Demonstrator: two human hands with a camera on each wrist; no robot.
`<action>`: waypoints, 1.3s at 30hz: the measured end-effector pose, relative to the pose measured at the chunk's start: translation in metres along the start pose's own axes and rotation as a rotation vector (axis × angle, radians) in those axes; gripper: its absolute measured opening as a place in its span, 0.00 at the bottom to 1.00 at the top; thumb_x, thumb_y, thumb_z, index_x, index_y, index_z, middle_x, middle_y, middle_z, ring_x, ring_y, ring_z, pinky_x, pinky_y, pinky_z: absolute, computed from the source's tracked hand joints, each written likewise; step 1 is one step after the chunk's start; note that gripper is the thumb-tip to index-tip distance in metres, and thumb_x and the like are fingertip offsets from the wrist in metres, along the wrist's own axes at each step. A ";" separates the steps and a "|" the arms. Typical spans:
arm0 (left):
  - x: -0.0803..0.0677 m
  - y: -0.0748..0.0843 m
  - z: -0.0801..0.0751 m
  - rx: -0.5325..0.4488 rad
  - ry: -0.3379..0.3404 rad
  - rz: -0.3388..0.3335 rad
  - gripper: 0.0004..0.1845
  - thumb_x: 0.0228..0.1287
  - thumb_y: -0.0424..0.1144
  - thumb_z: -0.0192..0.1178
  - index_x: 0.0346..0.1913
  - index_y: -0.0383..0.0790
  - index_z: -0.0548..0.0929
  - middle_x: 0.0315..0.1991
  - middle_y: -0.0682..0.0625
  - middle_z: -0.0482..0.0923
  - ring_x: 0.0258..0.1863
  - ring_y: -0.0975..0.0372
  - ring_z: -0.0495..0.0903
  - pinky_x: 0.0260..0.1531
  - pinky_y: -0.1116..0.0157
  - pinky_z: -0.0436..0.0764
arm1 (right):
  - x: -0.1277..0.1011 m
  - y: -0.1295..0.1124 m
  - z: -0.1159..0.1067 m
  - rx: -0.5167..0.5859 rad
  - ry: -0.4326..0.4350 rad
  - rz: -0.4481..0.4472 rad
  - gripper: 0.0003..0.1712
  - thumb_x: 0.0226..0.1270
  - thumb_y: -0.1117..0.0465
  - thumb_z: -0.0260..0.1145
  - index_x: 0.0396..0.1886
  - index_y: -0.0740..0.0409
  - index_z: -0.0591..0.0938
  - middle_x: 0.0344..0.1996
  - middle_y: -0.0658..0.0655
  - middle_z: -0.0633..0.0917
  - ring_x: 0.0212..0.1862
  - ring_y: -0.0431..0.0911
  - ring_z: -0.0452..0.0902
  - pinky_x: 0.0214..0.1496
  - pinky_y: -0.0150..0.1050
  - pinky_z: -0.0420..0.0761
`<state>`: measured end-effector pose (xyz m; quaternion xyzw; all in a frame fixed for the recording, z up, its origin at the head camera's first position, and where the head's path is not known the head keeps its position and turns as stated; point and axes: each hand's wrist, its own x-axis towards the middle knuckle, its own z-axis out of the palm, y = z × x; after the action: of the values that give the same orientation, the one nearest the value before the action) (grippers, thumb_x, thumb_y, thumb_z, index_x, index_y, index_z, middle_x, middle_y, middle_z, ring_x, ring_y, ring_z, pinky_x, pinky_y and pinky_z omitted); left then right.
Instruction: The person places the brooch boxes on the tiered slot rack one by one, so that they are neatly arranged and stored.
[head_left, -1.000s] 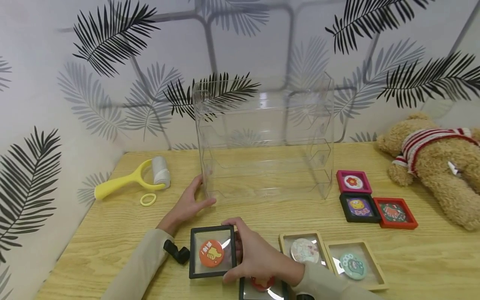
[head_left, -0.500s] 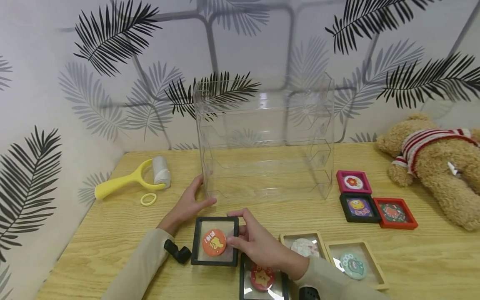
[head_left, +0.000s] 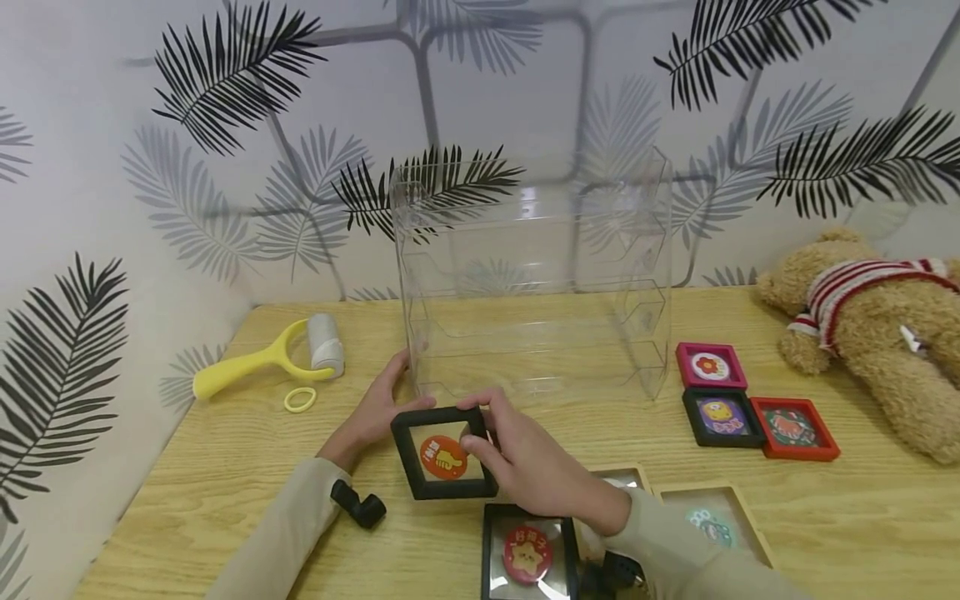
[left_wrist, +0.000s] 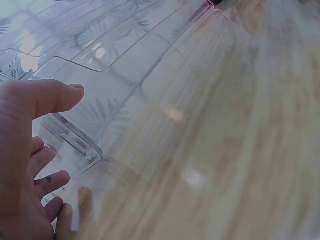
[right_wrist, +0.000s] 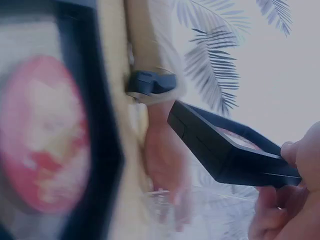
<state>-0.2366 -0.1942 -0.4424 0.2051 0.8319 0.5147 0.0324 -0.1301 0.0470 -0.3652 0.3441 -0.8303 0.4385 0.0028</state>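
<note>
My right hand grips a black square frame with an orange round badge inside, lifted off the table and tilted, just in front of the clear plastic rack. In the right wrist view the same black frame hangs from my fingers. My left hand rests with straight fingers against the rack's lower left corner; the left wrist view shows its thumb and fingers on the clear rack. Another black frame with a red badge lies on the table below my right wrist.
A yellow roller and yellow ring lie at the left. Three small frames sit right of the rack, a teddy bear beyond them. Two wooden frames lie near the front edge. The wall stands close behind.
My right hand has lifted the black frame with the orange badge off the table and carried it forward toward the rack, tilting it. The left hand has stayed at the rack's corner.
</note>
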 end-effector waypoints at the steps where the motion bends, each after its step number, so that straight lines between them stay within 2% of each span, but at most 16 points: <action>1: 0.000 0.000 0.000 -0.004 -0.001 0.012 0.42 0.53 0.38 0.66 0.70 0.50 0.56 0.67 0.40 0.59 0.67 0.48 0.57 0.65 0.43 0.52 | 0.002 -0.001 -0.003 -0.001 0.003 -0.013 0.20 0.71 0.55 0.50 0.57 0.55 0.59 0.24 0.50 0.75 0.21 0.35 0.63 0.23 0.27 0.67; 5: 0.002 -0.004 -0.003 -0.061 -0.028 0.106 0.42 0.54 0.35 0.65 0.70 0.43 0.55 0.67 0.37 0.59 0.66 0.47 0.59 0.65 0.51 0.57 | 0.010 -0.005 -0.015 0.028 0.030 -0.029 0.18 0.71 0.59 0.50 0.56 0.56 0.60 0.29 0.52 0.78 0.21 0.36 0.62 0.23 0.28 0.67; 7: 0.003 -0.008 -0.005 -0.072 -0.041 0.175 0.44 0.52 0.38 0.67 0.69 0.38 0.55 0.65 0.35 0.61 0.64 0.48 0.61 0.63 0.58 0.60 | 0.013 -0.007 -0.020 0.059 0.052 -0.024 0.16 0.70 0.61 0.51 0.54 0.56 0.60 0.33 0.53 0.81 0.23 0.36 0.66 0.23 0.29 0.70; 10: 0.003 -0.012 -0.006 -0.041 -0.034 0.219 0.45 0.50 0.43 0.69 0.67 0.32 0.57 0.61 0.33 0.65 0.60 0.51 0.65 0.60 0.64 0.63 | 0.020 -0.008 -0.028 0.094 0.103 -0.016 0.15 0.69 0.64 0.53 0.52 0.57 0.61 0.34 0.54 0.82 0.23 0.38 0.71 0.23 0.31 0.75; 12: 0.003 -0.010 -0.005 -0.028 -0.026 0.204 0.44 0.51 0.42 0.68 0.67 0.31 0.56 0.60 0.33 0.65 0.59 0.51 0.66 0.61 0.59 0.64 | 0.025 -0.007 -0.032 0.115 0.143 -0.016 0.15 0.69 0.64 0.53 0.51 0.57 0.62 0.33 0.55 0.82 0.24 0.39 0.73 0.22 0.32 0.77; 15: 0.001 -0.002 -0.002 -0.007 -0.013 0.087 0.41 0.56 0.37 0.64 0.69 0.38 0.54 0.65 0.38 0.62 0.64 0.51 0.62 0.64 0.50 0.59 | 0.033 -0.005 -0.041 0.111 0.210 -0.043 0.14 0.68 0.66 0.54 0.51 0.59 0.64 0.33 0.58 0.81 0.24 0.39 0.75 0.22 0.34 0.79; 18: -0.002 0.012 -0.001 0.015 -0.011 0.000 0.41 0.56 0.34 0.64 0.70 0.41 0.54 0.68 0.39 0.58 0.69 0.49 0.55 0.66 0.47 0.53 | 0.043 -0.002 -0.053 0.081 0.288 -0.076 0.13 0.67 0.66 0.55 0.50 0.60 0.66 0.32 0.60 0.81 0.24 0.40 0.78 0.23 0.33 0.79; 20: -0.004 0.021 -0.001 0.014 -0.010 -0.030 0.41 0.56 0.34 0.64 0.70 0.39 0.54 0.68 0.38 0.57 0.69 0.47 0.54 0.67 0.47 0.51 | 0.050 -0.002 -0.063 0.050 0.344 -0.091 0.12 0.67 0.66 0.56 0.49 0.60 0.68 0.31 0.60 0.82 0.23 0.41 0.78 0.24 0.32 0.79; 22: -0.006 0.028 -0.001 -0.008 -0.008 -0.026 0.40 0.55 0.32 0.64 0.69 0.35 0.55 0.66 0.34 0.59 0.67 0.45 0.55 0.66 0.46 0.53 | 0.058 -0.002 -0.075 0.010 0.397 -0.101 0.12 0.66 0.66 0.56 0.48 0.60 0.69 0.30 0.60 0.82 0.23 0.41 0.78 0.25 0.32 0.79; 24: -0.007 0.027 0.000 -0.034 -0.005 -0.027 0.40 0.54 0.31 0.64 0.68 0.33 0.55 0.65 0.32 0.59 0.66 0.44 0.57 0.66 0.47 0.53 | 0.066 -0.002 -0.086 -0.028 0.445 -0.108 0.11 0.66 0.66 0.57 0.47 0.60 0.69 0.30 0.59 0.83 0.23 0.42 0.78 0.25 0.32 0.78; 30: -0.007 0.002 0.003 -0.027 -0.001 -0.014 0.40 0.55 0.36 0.65 0.69 0.40 0.55 0.65 0.39 0.61 0.66 0.48 0.59 0.65 0.48 0.56 | 0.095 -0.009 -0.117 -0.126 0.561 -0.162 0.14 0.67 0.66 0.55 0.51 0.62 0.70 0.32 0.61 0.84 0.23 0.47 0.78 0.26 0.32 0.78; 33: -0.007 -0.004 0.002 -0.014 0.007 0.015 0.41 0.55 0.37 0.65 0.69 0.41 0.55 0.65 0.40 0.61 0.66 0.48 0.59 0.65 0.47 0.56 | 0.113 -0.010 -0.131 -0.219 0.608 -0.202 0.16 0.68 0.65 0.54 0.54 0.63 0.70 0.29 0.62 0.83 0.24 0.48 0.78 0.27 0.34 0.77; 36: -0.004 -0.002 0.001 -0.014 0.008 0.026 0.41 0.55 0.37 0.65 0.69 0.41 0.55 0.65 0.39 0.60 0.66 0.48 0.59 0.65 0.48 0.56 | 0.131 -0.010 -0.144 -0.335 0.641 -0.238 0.17 0.69 0.65 0.53 0.55 0.64 0.71 0.30 0.62 0.82 0.24 0.48 0.77 0.27 0.36 0.75; 39: -0.003 0.008 0.000 -0.015 0.000 0.017 0.41 0.55 0.35 0.65 0.69 0.37 0.55 0.65 0.37 0.60 0.67 0.47 0.58 0.65 0.47 0.55 | 0.147 -0.007 -0.153 -0.415 0.643 -0.242 0.16 0.69 0.65 0.52 0.55 0.64 0.71 0.34 0.63 0.81 0.24 0.49 0.74 0.28 0.37 0.71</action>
<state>-0.2311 -0.1925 -0.4353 0.2120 0.8262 0.5212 0.0297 -0.2834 0.0724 -0.2211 0.2768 -0.8115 0.3432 0.3835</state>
